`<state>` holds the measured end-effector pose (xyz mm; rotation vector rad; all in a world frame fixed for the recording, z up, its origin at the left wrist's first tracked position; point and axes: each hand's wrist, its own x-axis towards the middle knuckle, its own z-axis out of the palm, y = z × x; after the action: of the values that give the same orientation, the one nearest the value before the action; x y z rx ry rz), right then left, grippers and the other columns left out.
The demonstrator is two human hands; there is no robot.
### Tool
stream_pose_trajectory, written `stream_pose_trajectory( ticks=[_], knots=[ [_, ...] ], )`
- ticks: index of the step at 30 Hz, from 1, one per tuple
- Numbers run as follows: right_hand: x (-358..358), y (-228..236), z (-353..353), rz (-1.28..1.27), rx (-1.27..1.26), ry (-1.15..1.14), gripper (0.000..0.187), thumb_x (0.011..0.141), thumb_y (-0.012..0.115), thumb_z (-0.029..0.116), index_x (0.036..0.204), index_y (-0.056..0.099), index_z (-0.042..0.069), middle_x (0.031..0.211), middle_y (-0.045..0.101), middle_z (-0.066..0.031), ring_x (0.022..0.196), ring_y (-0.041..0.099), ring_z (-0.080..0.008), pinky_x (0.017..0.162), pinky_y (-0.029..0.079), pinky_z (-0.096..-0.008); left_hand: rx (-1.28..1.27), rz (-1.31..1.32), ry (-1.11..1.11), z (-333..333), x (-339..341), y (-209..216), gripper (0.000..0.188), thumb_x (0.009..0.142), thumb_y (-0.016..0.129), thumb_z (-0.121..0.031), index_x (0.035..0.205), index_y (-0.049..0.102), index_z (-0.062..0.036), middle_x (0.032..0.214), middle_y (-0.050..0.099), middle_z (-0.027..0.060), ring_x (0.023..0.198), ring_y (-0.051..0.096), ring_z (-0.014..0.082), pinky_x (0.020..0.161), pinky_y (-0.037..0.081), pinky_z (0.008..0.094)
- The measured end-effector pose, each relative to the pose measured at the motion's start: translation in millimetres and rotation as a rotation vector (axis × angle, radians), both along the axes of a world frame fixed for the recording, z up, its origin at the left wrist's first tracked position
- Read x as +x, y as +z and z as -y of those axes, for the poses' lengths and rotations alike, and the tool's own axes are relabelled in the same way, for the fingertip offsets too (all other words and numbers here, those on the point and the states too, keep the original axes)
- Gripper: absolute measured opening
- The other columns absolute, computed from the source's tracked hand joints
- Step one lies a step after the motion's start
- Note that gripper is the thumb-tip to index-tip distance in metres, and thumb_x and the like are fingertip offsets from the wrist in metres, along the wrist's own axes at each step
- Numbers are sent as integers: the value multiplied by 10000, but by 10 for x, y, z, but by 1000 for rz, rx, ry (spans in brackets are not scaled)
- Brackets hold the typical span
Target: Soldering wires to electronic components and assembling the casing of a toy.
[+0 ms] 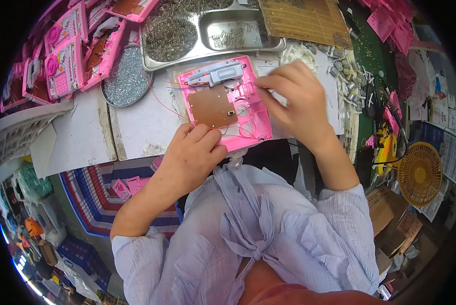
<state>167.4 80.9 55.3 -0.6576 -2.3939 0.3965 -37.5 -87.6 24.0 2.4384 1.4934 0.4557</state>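
A pink plastic toy casing [262, 122] lies with its inside up on the table before me. A brown circuit board [210, 107] sits in it, with a grey plastic part [218, 74] along the far edge. Thin red and blue wires run out of its left side, and more red wire loops near its front. My left hand [192, 155] grips the casing's near left edge with curled fingers. By the casing's right edge, my right hand [296, 99] has thumb and fingertips drawn together; anything between them is too small to make out.
Behind the casing stands a metal tray [213, 55] with small metal parts. A round dish [127, 76] of screws sits to its left, beside stacked pink casings [65, 66]. Loose white and grey parts [346, 81] lie at right, below a cardboard sheet [309, 23]. A yellow fan [421, 174] stands far right.
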Motion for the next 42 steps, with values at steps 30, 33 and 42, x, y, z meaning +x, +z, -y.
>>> stream_pose_trajectory(
  ticks=[30, 33, 42],
  knots=[
    [-364, -387, -200, 312, 46, 307, 79, 778, 732, 165, 827, 723, 105, 767, 657, -33, 794, 654, -254, 710, 473, -398, -5, 131, 50, 22, -100, -66, 189, 769, 747, -160, 864, 603, -81, 984, 589, 66, 977, 588, 253, 896, 457, 414],
    [-312, -242, -191, 426, -10, 345, 122, 805, 721, 154, 907, 759, 100, 795, 677, -40, 804, 663, -260, 728, 483, -399, -28, 137, 45, 24, -113, -69, 197, 775, 751, -165, 875, 604, -79, 991, 590, 69, 980, 587, 257, 898, 456, 414],
    [-167, -234, -192, 460, -77, 412, 349, 785, 752, 115, 1134, 748, 96, 803, 655, -61, 808, 643, -267, 754, 476, -397, 201, 224, 222, -402, -135, 6, 397, 793, 782, -381, 1057, 676, -104, 1045, 604, 72, 993, 594, 267, 896, 426, 456]
  ],
)
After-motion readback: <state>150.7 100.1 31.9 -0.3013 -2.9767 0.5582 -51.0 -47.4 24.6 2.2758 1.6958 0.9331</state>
